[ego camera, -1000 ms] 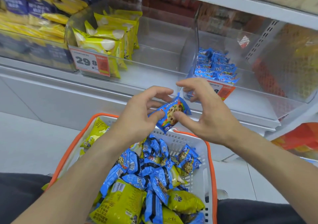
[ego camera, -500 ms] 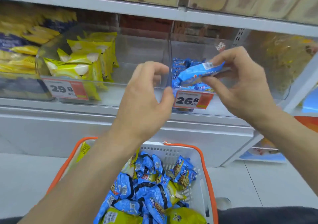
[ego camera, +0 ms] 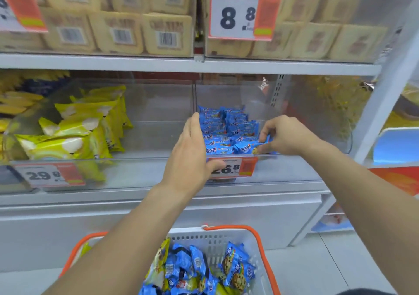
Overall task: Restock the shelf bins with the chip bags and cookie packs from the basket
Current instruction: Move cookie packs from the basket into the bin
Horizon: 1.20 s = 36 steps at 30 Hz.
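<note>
In the clear bin (ego camera: 294, 118), right hand (ego camera: 286, 136) pinches a cookie pack (ego camera: 260, 148) — left hand (ego camera: 189, 156) flat, fingers straight.

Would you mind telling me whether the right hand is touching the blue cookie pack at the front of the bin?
Touching: in the head view the right hand pinches the blue cookie pack at its end, fingers curled round it.

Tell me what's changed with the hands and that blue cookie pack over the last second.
The right hand carried the blue cookie pack from above the basket up into the bin and still pinches it. The left hand let go and now reaches open beside the bin. The yellow chip bags stayed put.
</note>
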{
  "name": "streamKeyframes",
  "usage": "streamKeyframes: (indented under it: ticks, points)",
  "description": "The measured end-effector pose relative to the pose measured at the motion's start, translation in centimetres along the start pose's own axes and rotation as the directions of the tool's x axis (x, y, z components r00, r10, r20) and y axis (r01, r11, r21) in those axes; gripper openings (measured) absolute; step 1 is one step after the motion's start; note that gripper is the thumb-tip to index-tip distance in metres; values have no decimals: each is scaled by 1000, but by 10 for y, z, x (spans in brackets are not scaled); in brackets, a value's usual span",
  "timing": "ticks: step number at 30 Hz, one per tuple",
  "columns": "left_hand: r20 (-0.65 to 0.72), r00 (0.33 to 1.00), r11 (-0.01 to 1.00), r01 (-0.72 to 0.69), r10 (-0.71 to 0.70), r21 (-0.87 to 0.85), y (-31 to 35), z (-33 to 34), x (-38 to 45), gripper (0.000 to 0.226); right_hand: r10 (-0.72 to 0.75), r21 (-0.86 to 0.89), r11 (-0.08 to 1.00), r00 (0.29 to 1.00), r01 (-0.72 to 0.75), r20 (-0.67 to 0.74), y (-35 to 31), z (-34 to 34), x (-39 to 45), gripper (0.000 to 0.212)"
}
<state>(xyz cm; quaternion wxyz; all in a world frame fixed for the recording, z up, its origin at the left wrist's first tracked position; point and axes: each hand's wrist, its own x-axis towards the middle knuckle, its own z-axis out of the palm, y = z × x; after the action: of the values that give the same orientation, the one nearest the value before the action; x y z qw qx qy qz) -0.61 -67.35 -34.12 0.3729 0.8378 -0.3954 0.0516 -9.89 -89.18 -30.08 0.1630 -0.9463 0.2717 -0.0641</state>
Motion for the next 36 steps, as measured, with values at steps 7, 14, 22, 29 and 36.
streamKeyframes:
  ticks: [7, 14, 22, 29, 36]
  points:
    - [-57, 997, 999, -47, 47, 3, -3, 2, -4, 115, 61, -109, 993, 996, -53, 65, -15, 12, 14, 7]
    - [-56, 998, 999, -35, 37, 31, -6, 5, -4, 117, 105, -126, 988, 981, -84, 165, -19, 8, 15, 14]
    - [-25, 999, 999, -22, 23, 33, -4, 5, -4, 117, 106, 151, 983, 994, -104, -4, 0, 1, 4, 41]
    - [-355, 893, 961, -249, 277, 124, -5, 5, -39, 45, -251, 170, 906, 814, 389, -524, -26, 23, -51, 33]
    - [261, 964, 998, 50, -60, 43, -52, 36, -136, 14, -602, 191, 782, 798, 593, -14, -35, 98, -110, 12]
